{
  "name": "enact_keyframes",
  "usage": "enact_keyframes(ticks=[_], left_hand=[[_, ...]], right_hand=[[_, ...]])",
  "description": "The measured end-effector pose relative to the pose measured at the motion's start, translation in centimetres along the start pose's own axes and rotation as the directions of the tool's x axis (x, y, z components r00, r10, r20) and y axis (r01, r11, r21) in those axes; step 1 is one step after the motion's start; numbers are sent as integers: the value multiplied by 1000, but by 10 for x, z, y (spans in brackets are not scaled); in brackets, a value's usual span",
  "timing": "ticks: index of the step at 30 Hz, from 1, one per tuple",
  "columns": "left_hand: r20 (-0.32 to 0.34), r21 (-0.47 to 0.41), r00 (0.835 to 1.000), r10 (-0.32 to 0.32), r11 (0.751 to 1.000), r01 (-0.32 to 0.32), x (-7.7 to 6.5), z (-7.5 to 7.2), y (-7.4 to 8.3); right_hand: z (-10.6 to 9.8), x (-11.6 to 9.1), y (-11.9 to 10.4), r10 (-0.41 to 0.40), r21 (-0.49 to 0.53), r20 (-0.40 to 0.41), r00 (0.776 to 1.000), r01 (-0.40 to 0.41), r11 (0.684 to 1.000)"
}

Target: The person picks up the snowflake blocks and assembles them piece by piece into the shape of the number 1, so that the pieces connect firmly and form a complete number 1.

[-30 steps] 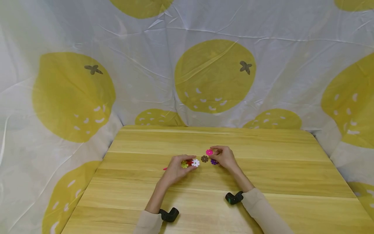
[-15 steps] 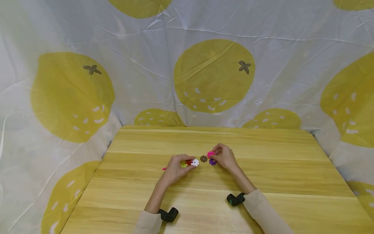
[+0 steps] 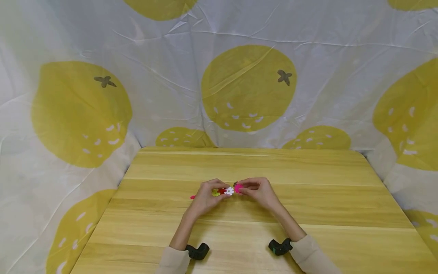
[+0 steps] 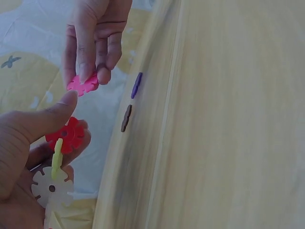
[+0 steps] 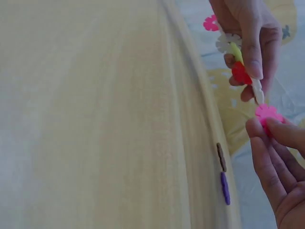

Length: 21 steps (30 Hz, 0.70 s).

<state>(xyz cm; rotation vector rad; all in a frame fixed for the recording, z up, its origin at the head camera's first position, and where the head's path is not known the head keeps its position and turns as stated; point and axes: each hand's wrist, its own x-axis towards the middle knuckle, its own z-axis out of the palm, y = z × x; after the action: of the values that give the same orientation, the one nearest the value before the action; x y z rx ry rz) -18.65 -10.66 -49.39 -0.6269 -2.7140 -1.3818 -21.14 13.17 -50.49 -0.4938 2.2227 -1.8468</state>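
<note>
The right hand's (image 3: 262, 192) fingers pinch a pink slotted flower disc (image 3: 238, 189), just right of the white disc (image 3: 229, 191) ending a linked flower-disc chain (image 5: 241, 73). The left hand's (image 3: 204, 196) fingers grip that chain, its length running left to right; whether pink touches white is unclear. A brown disc (image 5: 221, 157) lies nearby on the worktop (image 3: 308, 205).

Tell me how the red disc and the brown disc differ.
The red disc is up in the left hand; the brown disc lies on the table. The red disc is joined to a yellow disc; the brown disc is loose. The left wrist camera sees the red disc's face, the brown disc edge-on. Both have notched edges.
</note>
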Motion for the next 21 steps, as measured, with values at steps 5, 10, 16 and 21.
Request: enact_keyframes(ticks=[5, 10, 16, 21], left_hand=[[2, 14, 1000, 10, 1000, -10, 0, 0, 1], [-2, 26, 1000, 15, 1000, -15, 1, -1, 0], [-1, 37, 1000, 26, 999, -26, 1, 0, 0], [8, 27, 999, 35, 999, -36, 2, 0, 2]], right_hand=[[3, -2, 0, -6, 21, 3, 1000, 6, 1000], [4, -3, -2, -19, 40, 13, 1000, 19, 999], [5, -4, -3, -20, 20, 9, 1000, 20, 1000], [5, -4, 0, -26, -17, 8, 1000, 26, 1000]])
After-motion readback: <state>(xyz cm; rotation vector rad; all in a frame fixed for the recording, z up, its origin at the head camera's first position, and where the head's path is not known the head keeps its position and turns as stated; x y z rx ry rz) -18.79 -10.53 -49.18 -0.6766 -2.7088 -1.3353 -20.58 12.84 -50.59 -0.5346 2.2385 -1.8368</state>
